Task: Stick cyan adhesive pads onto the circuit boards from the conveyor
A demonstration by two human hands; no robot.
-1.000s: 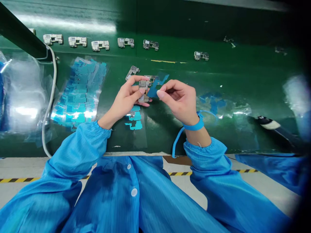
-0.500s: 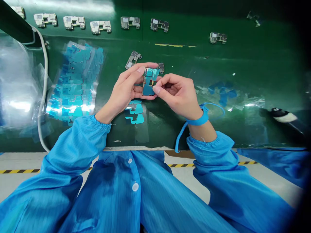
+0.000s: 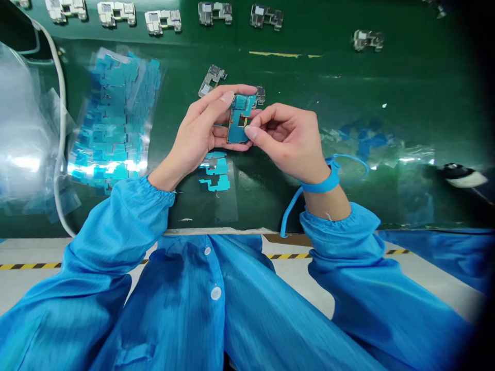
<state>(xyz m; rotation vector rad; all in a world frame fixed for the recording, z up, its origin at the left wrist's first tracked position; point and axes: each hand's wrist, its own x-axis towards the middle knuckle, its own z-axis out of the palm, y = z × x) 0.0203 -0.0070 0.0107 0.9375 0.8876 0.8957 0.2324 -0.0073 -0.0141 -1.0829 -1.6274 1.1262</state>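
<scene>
My left hand point(image 3: 199, 123) holds a small circuit board point(image 3: 237, 133) from its left side, thumb on the top edge and fingers underneath. Blue film covers most of the board's face, around a cut-out near its middle. With thumb and forefinger pinched, my right hand point(image 3: 292, 134) grips the board's right edge beside that cut-out; the fingertips hide what lies between them. Just beyond my left hand lies a bare circuit board point(image 3: 212, 81), and another board point(image 3: 260, 95) is partly hidden behind my fingers. Below my hands rests a clear sheet with blue film pieces point(image 3: 220, 167).
A larger sheet of blue film cut-outs point(image 3: 112, 118) lies left, beside a white cable point(image 3: 61, 103) and clear plastic point(image 3: 23, 139). Several boards point(image 3: 162, 21) line the back. A blue wrist strap point(image 3: 320, 183) with coiled cord circles my right wrist. A black-and-white object point(image 3: 464, 175) lies right.
The view has shifted slightly, so the table's things appear higher. Both hands keep hold of the board, with my right fingertips still at its right edge.
</scene>
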